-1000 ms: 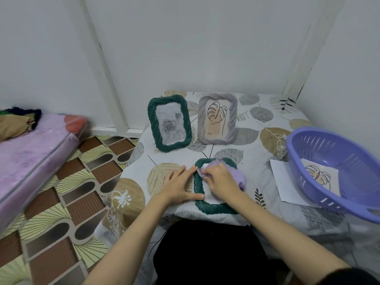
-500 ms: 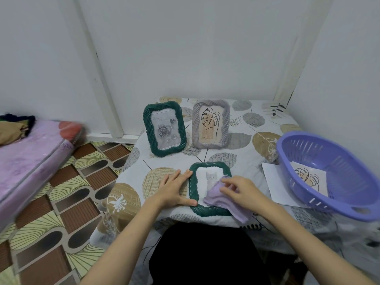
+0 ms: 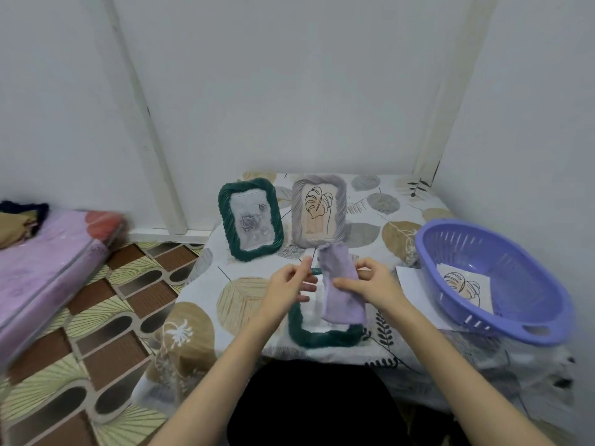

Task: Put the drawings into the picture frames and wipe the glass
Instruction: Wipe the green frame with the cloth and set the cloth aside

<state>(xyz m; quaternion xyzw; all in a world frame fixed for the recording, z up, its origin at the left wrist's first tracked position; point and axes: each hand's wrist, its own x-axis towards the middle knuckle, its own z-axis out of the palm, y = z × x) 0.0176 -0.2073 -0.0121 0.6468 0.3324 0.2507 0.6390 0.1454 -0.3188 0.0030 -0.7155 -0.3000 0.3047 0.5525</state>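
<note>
Right hand (image 3: 375, 283) thumb and fingers pinch purple cloth (image 3: 341, 286), held upright above the flat green frame (image 3: 318, 334) near the table (image 3: 244, 297) front edge. Left hand (image 3: 288, 284) beside it, fingers loosely curled, touching nothing I can make out. Two frames stand toward the back edge; purple basket (image 3: 502, 275) at the right edge.

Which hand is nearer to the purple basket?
The right hand. It holds the purple cloth, just left of the purple basket. The left hand is farther left, beyond the cloth.
</note>
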